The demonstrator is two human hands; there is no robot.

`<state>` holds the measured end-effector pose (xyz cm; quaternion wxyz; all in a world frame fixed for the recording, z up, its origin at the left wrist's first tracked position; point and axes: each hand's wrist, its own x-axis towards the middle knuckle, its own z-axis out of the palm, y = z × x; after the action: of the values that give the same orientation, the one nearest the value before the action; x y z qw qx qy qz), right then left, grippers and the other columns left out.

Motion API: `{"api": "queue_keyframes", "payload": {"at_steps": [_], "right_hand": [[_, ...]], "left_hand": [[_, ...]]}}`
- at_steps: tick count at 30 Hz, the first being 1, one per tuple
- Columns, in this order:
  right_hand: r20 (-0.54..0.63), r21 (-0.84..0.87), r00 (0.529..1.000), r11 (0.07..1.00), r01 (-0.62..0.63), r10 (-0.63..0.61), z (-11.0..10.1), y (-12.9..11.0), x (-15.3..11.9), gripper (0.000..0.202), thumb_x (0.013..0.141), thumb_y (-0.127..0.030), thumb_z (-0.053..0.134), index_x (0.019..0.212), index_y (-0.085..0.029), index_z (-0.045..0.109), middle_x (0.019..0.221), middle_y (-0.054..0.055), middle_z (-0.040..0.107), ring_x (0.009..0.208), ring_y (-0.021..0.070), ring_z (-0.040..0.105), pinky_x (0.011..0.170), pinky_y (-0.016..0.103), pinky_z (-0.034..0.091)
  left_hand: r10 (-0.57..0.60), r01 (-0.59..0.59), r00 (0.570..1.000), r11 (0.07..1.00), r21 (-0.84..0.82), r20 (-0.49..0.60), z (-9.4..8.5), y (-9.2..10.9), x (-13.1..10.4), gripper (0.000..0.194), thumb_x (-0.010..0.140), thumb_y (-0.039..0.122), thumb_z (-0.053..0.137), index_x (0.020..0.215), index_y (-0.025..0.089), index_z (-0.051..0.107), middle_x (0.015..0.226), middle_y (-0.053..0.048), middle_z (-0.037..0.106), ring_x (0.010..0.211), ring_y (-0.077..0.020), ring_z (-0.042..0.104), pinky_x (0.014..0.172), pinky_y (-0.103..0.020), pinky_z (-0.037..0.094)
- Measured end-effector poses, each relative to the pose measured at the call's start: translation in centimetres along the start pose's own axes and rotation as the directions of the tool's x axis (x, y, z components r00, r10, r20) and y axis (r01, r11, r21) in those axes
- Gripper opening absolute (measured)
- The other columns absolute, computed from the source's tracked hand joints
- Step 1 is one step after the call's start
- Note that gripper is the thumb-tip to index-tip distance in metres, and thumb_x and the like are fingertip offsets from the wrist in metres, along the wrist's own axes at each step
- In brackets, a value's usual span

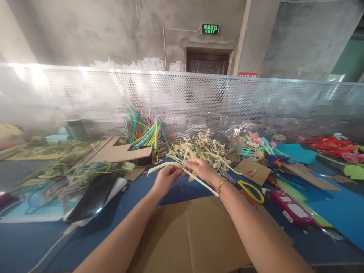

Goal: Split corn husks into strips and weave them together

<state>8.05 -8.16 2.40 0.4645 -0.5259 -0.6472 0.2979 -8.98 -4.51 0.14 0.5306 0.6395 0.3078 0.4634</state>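
Left hand (170,177) and right hand (202,169): fingertips clamped on pale strips (203,183), crossing between them above the blue table (179,192); apparent step: shaping the crossing; next move likely calls for steady pinch

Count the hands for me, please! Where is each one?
2. The left hand and the right hand are side by side in the middle, holding pale strips. More could be hidden behind the mesh panel.
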Motion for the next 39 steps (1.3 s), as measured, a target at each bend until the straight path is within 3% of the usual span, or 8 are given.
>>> {"api": "queue_keyframes", "payload": {"at_steps": [4, 8, 12, 16, 20, 23, 28, 39], "right_hand": [[0.022, 0.1, 0.999, 0.995, -0.028, 0.026, 0.1, 0.2, 0.1, 0.032, 0.084, -0.045, 0.059, 0.066, -0.018, 0.059, 0.059, -0.002, 0.059, 0.053, 0.0104, 0.053, 0.056, 0.023, 0.043], [0.097, 0.191, 0.995, 0.98, -0.051, 0.033, 0.4, 0.4, 0.0, 0.024, 0.076, -0.041, 0.068, 0.075, -0.017, 0.063, 0.063, -0.002, 0.062, 0.056, 0.0101, 0.056, 0.058, 0.023, 0.047], [0.072, 0.065, 0.997, 0.997, -0.045, 0.04, 0.5, 0.4, -0.1, 0.024, 0.077, -0.039, 0.067, 0.069, -0.017, 0.062, 0.056, -0.003, 0.06, 0.05, 0.0086, 0.052, 0.052, 0.021, 0.042], [-0.044, -0.1, 0.999, 0.995, 0.02, -0.024, 0.7, 0.4, -0.1, 0.022, 0.078, -0.034, 0.066, 0.063, -0.018, 0.06, 0.053, -0.004, 0.057, 0.048, 0.0082, 0.048, 0.049, 0.02, 0.037], [-0.026, -0.1, 0.997, 0.993, 0.064, -0.067, 0.8, 0.0, -0.2, 0.02, 0.078, -0.031, 0.065, 0.063, -0.018, 0.063, 0.057, -0.002, 0.06, 0.052, 0.0099, 0.051, 0.052, 0.022, 0.039], [0.044, -0.038, 0.998, 0.999, 0.038, -0.036, 0.6, -0.1, -0.3, 0.016, 0.078, -0.029, 0.065, 0.066, -0.018, 0.064, 0.06, 0.0, 0.063, 0.053, 0.0111, 0.054, 0.053, 0.023, 0.04], [0.07, -0.074, 0.998, 0.997, 0.007, -0.001, -0.9, 0.7, -0.1, 0.018, 0.073, -0.031, 0.07, 0.061, -0.018, 0.065, 0.059, 0.0, 0.064, 0.051, 0.0112, 0.055, 0.049, 0.022, 0.039], [0.016, -0.206, 0.994, 0.974, -0.098, 0.104, -6.1, 1.4, 0.2, 0.012, 0.074, -0.026, 0.067, 0.068, -0.015, 0.069, 0.065, 0.003, 0.069, 0.053, 0.0096, 0.055, 0.049, 0.019, 0.038]], "left_hand": [[-0.055, 0.056, 0.998, 0.998, 0.024, -0.021, -0.2, -0.2, -0.1, 0.023, 0.063, 0.037, 0.076, 0.066, 0.016, 0.067, 0.051, -0.001, 0.059, 0.046, -0.0104, 0.045, 0.046, -0.022, 0.031], [-0.108, 0.105, 0.994, 0.983, -0.148, -0.014, -0.2, -0.1, -0.4, 0.024, 0.06, 0.034, 0.079, 0.066, 0.015, 0.066, 0.054, 0.001, 0.057, 0.049, -0.0084, 0.045, 0.046, -0.019, 0.033], [-0.176, 0.181, 0.983, 0.923, -0.341, 0.046, 0.1, 0.1, -0.9, 0.028, 0.057, 0.035, 0.083, 0.069, 0.015, 0.067, 0.064, 0.0, 0.059, 0.054, -0.0076, 0.049, 0.051, -0.018, 0.039], [-0.133, 0.139, 0.99, 0.936, -0.322, 0.041, 0.3, 0.1, -0.9, 0.028, 0.06, 0.036, 0.082, 0.07, 0.015, 0.066, 0.065, 0.001, 0.06, 0.056, -0.0075, 0.051, 0.054, -0.018, 0.041], [-0.08, 0.08, 0.997, 0.971, -0.227, 0.006, 0.4, -0.2, -0.8, 0.028, 0.058, 0.032, 0.084, 0.068, 0.015, 0.063, 0.063, 0.002, 0.058, 0.057, -0.0077, 0.05, 0.052, -0.017, 0.039], [-0.129, 0.107, 0.99, 0.945, -0.309, -0.051, 0.3, -0.3, -0.7, 0.032, 0.059, 0.037, 0.083, 0.068, 0.014, 0.063, 0.063, 0.001, 0.058, 0.056, -0.0066, 0.049, 0.052, -0.016, 0.04], [-0.205, 0.118, 0.969, 0.871, -0.477, -0.134, 0.0, -0.2, -0.4, 0.039, 0.051, 0.036, 0.088, 0.066, 0.015, 0.058, 0.063, 0.004, 0.054, 0.055, -0.0042, 0.048, 0.051, -0.014, 0.039], [-0.138, -0.018, 0.935, 0.901, -0.434, -0.326, -0.8, -0.1, 0.3, 0.04, 0.05, 0.039, 0.088, 0.064, 0.015, 0.059, 0.058, 0.005, 0.05, 0.051, -0.0037, 0.039, 0.044, -0.015, 0.028]]}}
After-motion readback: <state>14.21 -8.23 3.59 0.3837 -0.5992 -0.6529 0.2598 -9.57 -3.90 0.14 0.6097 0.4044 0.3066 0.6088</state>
